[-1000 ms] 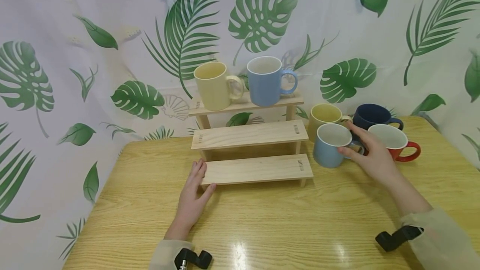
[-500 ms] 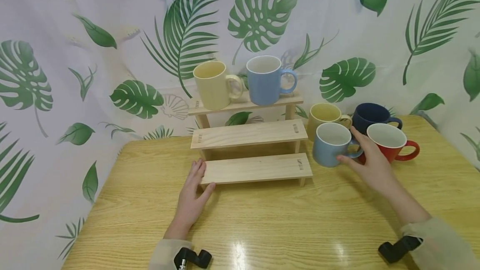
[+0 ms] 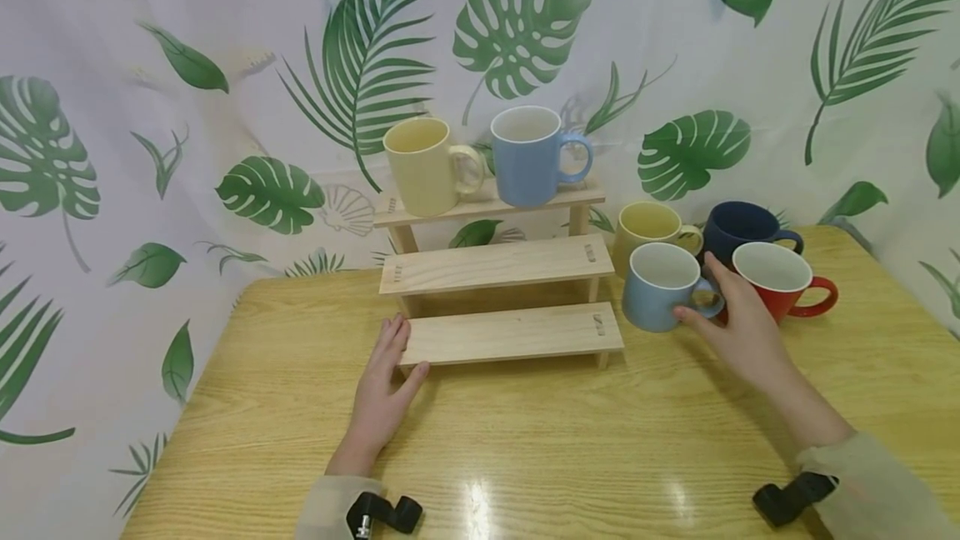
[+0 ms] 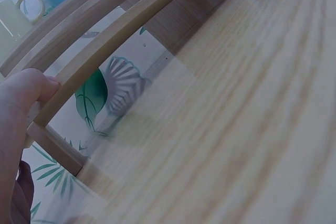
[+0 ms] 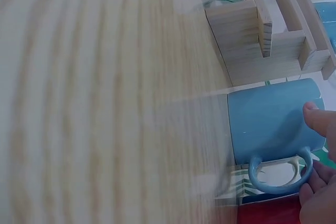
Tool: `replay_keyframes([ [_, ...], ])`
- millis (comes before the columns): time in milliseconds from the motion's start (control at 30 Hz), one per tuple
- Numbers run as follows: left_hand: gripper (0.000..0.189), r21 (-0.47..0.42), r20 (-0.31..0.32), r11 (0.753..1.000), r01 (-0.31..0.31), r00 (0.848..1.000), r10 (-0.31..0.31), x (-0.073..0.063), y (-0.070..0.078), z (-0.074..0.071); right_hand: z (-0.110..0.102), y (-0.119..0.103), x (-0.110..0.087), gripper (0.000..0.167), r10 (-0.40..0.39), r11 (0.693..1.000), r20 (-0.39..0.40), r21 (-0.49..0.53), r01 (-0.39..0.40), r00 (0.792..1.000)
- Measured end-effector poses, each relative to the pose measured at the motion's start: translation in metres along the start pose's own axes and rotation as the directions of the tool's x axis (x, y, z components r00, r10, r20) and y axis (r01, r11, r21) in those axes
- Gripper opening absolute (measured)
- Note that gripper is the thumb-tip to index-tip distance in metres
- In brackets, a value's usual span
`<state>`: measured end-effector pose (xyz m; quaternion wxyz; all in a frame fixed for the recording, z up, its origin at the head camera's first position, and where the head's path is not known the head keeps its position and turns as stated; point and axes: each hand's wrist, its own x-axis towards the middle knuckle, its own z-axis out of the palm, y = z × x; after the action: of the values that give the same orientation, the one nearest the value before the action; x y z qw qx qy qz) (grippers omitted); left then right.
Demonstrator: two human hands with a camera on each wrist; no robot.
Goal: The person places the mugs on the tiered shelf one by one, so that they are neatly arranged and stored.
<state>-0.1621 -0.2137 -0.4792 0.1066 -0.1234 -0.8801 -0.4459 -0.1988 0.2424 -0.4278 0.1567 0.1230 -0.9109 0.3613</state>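
My left hand (image 3: 378, 402) grips the left end of the bottom step of a three-tier wooden display rack (image 3: 510, 336). In the left wrist view its thumb (image 4: 39, 83) lies along the step's front edge. To the right of the rack, my right hand (image 3: 742, 336) holds a light blue mug (image 3: 654, 298) by its handle side. The right wrist view shows the thumb (image 5: 313, 116) on the mug's wall near the rim and other fingers (image 5: 315, 182) at the handle. The mug stands upright, its base at the table.
A pale yellow mug (image 3: 423, 177) and a blue mug (image 3: 525, 165) stand on the rack's top tier. Close around the held mug are a yellow mug (image 3: 633, 232), a navy mug (image 3: 723, 227) and a red mug (image 3: 783, 298). A leaf-print cloth (image 3: 247, 107) hangs behind the table (image 3: 525, 448).
The right hand's fingers have come down from above the light blue mug's rim to its handle, closing in on it. The left hand stays on the rack. The head view has shifted slightly.
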Motion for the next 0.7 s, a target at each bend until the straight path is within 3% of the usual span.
replay_keyframes([
  [700, 0.066, -0.002, 0.013, 1.0, 0.014, 1.0, -0.014, 0.0, 0.003, -0.001, 0.01, -0.005, -0.009, 0.076, 0.075, 0.989, 0.018, 0.126, -0.077, 0.997],
])
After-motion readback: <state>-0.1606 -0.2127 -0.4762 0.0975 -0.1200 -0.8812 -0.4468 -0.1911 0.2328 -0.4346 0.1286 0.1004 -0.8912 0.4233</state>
